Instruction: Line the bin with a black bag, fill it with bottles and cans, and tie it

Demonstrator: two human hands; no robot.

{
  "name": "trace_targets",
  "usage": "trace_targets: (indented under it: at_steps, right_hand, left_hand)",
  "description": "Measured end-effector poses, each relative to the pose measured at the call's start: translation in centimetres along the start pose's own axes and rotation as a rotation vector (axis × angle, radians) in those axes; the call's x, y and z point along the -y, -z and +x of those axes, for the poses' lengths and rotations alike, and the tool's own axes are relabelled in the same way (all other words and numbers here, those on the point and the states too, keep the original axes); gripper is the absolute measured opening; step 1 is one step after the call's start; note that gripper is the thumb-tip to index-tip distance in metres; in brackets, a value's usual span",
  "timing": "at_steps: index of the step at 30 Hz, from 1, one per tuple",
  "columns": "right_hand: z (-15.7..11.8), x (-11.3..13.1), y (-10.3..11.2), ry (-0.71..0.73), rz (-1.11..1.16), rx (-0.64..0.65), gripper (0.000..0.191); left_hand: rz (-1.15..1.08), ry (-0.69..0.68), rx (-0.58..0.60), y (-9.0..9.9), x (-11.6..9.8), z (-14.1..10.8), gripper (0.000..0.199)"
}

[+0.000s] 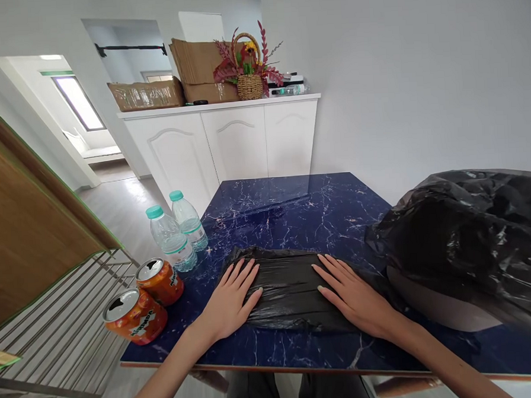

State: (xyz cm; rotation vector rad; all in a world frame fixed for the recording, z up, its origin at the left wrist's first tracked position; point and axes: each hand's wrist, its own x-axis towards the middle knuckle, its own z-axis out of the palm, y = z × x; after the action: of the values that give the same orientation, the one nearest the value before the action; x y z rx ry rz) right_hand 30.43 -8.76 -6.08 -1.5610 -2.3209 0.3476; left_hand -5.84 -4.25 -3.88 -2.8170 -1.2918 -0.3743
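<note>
A black plastic bag [288,290] lies flattened on the blue marbled table [267,222], close to its front edge. My left hand [230,302] rests palm down on the bag's left part, fingers stretched and thumb apart. On its right part my right hand [353,295] presses flat in the same way. Two orange soda cans, a front can [141,324] and a rear can [165,281], stand opened left of my left hand. Behind them are two clear plastic bottles with teal caps, a nearer bottle [172,239] and a farther bottle [189,221].
At the table's right, black plastic [476,235] drapes over a bin-like container [440,302]. A metal rack [71,328] stands at the left. Beyond the table, a white cabinet [236,141] carries cardboard boxes [205,65] and a flower basket [249,86].
</note>
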Motion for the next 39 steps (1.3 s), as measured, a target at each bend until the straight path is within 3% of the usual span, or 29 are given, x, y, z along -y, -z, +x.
trace_targets:
  at_steps: [4, 7, 10, 14, 17, 20, 24, 29, 33, 35, 39]
  right_hand:
    - [0.1, -0.5, 0.0, 0.025, -0.023, -0.022, 0.062]
    - [-0.2, 0.6, 0.0, 0.034, -0.057, -0.112, 0.061]
    - [-0.7, 4.9, -0.3, 0.126, -0.093, -0.235, 0.053]
    - [-0.1, 13.3, -1.6, 0.327, -0.046, -0.244, 0.046]
    - [2.2, 17.7, -3.3, 0.304, -0.076, -0.275, 0.038]
    - [4.9, 19.5, -4.3, 0.216, -0.141, -0.242, 0.02]
    - [6.1, 19.6, -4.0, 0.195, -0.025, -0.199, 0.015]
    - [2.2, 18.7, -1.5, 0.287, 0.594, -0.143, 0.012]
    - [-2.7, 17.2, 1.8, 0.189, 1.009, -0.011, 0.013]
    - [-5.0, 16.1, 3.0, 0.103, 1.134, 0.02, 0.021]
    - [-8.9, 13.1, 2.6, -0.108, 1.309, -0.047, 0.042]
  left_hand:
    - [-0.029, 0.006, -0.025, 1.1, -0.6, -0.6, 0.059]
    - [-0.043, 0.004, -0.092, 2.3, -1.2, -2.0, 0.055]
    - [-0.054, 0.03, -0.168, 3.2, -1.7, -3.9, 0.051]
    - [-0.087, 0.113, -0.248, 4.2, -2.3, -6.4, 0.047]
    - [-0.087, 0.135, -0.271, 5.3, -2.5, -8.1, 0.044]
    - [-0.075, 0.119, -0.275, 6.5, -2.6, -9.6, 0.041]
    - [-0.08, 0.128, -0.271, 7.1, -2.8, -11.6, 0.04]
    - [-0.244, 0.227, -0.278, 7.5, -2.4, -12.9, 0.052]
    - [-0.437, 0.163, -0.229, 8.4, -2.0, -12.6, 0.127]
    - [-0.508, 0.128, -0.169, 8.7, -2.4, -11.7, 0.148]
    - [-0.719, 0.133, -0.039, 8.5, -3.9, -8.4, 0.128]
